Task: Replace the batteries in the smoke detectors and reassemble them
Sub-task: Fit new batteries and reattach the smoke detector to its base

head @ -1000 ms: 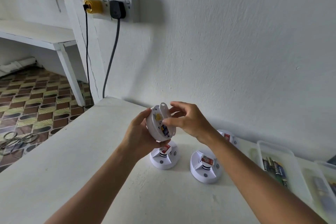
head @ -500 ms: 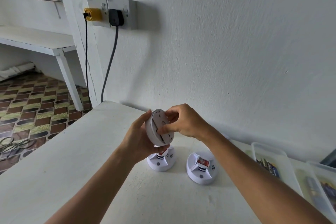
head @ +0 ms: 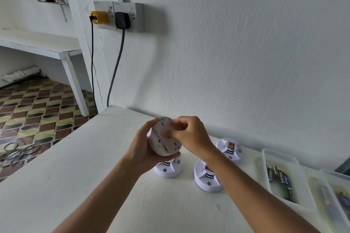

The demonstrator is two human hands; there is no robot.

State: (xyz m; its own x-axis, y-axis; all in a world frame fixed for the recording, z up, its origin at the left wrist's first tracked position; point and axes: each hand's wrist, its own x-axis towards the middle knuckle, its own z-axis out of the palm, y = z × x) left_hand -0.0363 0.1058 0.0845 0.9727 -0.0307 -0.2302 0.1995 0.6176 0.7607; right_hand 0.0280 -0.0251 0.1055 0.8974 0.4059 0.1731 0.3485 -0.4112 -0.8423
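Note:
A round white smoke detector [head: 166,142] is held in the air above the white table [head: 75,176], its back plate facing me. My left hand [head: 144,149] grips its body from the left and below. My right hand [head: 191,136] pinches the back plate from the right, thumb on the plate's middle. Three more white detectors stand on the table: one [head: 168,168] partly hidden under my left hand, one [head: 207,178] under my right wrist, one [head: 230,149] near the wall.
Clear plastic trays [head: 280,161] with several batteries [head: 282,179] sit at the table's right. A wall socket [head: 123,17] with a yellow plug and a black plug hangs above the table's far left corner, cables running down. The patterned floor lies left of the table's edge.
A second ago the detector's battery compartment showed. My right hand has since put the back plate over it and now presses on the plate. The view tilted down slightly.

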